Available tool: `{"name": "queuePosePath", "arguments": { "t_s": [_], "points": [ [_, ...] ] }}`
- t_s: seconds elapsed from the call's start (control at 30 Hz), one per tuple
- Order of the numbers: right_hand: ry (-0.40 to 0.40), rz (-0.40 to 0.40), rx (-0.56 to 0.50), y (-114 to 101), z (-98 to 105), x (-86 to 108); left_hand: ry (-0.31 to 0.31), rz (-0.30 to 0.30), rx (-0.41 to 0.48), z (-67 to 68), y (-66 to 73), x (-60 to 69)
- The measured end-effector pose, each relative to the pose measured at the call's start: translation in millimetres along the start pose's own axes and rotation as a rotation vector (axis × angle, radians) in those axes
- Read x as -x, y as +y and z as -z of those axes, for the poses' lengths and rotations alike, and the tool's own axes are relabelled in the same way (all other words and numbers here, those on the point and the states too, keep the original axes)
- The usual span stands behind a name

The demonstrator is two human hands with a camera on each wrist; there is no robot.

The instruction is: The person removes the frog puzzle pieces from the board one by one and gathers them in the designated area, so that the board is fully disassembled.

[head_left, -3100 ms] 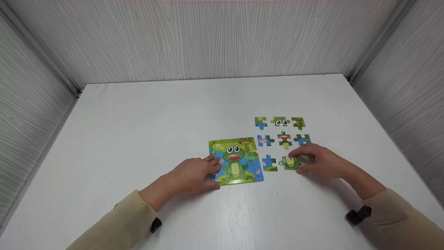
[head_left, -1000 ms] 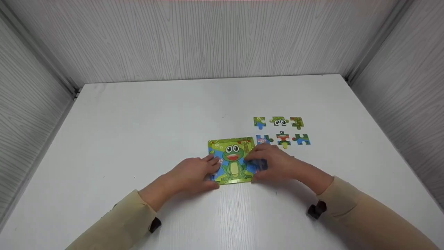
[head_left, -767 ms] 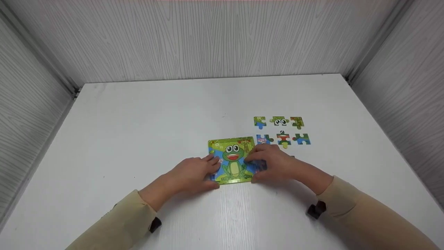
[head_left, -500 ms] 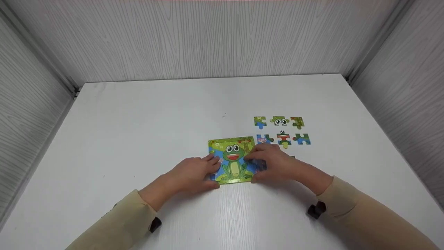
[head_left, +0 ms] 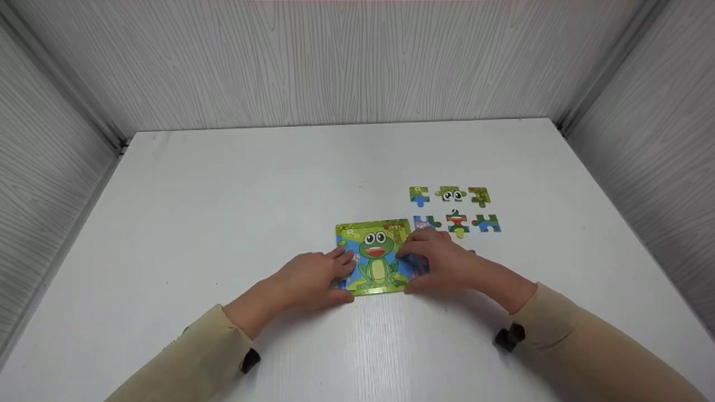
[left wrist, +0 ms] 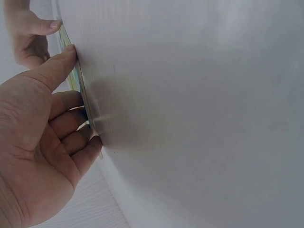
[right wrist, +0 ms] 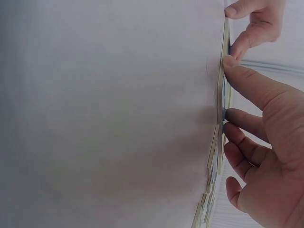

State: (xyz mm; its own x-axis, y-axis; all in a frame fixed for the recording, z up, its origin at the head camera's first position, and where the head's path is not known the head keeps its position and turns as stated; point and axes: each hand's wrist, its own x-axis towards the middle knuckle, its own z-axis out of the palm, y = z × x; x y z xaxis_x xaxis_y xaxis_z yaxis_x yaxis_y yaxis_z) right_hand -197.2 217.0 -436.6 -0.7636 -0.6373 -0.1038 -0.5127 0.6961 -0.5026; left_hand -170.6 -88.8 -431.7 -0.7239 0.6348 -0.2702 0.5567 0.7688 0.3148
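A square frog puzzle board (head_left: 377,262), with a green and blue picture, lies flat on the table. My left hand (head_left: 310,282) grips its left side, fingers over the left border and thumb at the front corner. On the other side my right hand (head_left: 447,262) holds the right border, thumb at the front edge and curled fingers on the top. In the wrist views both hands meet the board's thin edge. Loose puzzle pieces (head_left: 457,221) lie in rows to the right, two rows showing. The right hand hides most of the front row.
The white table (head_left: 251,184) extends around the board. A wood-grain panel (head_left: 335,61) stands along the back, with similar panels at both sides.
About three seconds ago my right hand was at a puzzle piece in the front row; it has since moved left to the board's right side. The left hand and the board have barely moved.
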Motion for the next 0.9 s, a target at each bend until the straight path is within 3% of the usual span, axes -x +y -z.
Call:
{"name": "queuePosePath", "arguments": {
  "t_s": [0.43, 0.67, 0.9],
  "points": [
    [0.020, -0.009, -0.026, -3.3, -2.6, 0.6, -0.010, 0.007, -0.004, 0.4, 0.0, 0.4],
    [0.055, 0.087, -0.024, 1.7, -2.6, 2.4, -0.008, -0.008, 0.006, 1.2, -0.1, 1.2],
    [0.049, 0.083, -0.027, 2.3, -1.3, 2.0, -0.013, 0.001, 0.002, 1.4, 0.4, 1.0]
  ]
}}
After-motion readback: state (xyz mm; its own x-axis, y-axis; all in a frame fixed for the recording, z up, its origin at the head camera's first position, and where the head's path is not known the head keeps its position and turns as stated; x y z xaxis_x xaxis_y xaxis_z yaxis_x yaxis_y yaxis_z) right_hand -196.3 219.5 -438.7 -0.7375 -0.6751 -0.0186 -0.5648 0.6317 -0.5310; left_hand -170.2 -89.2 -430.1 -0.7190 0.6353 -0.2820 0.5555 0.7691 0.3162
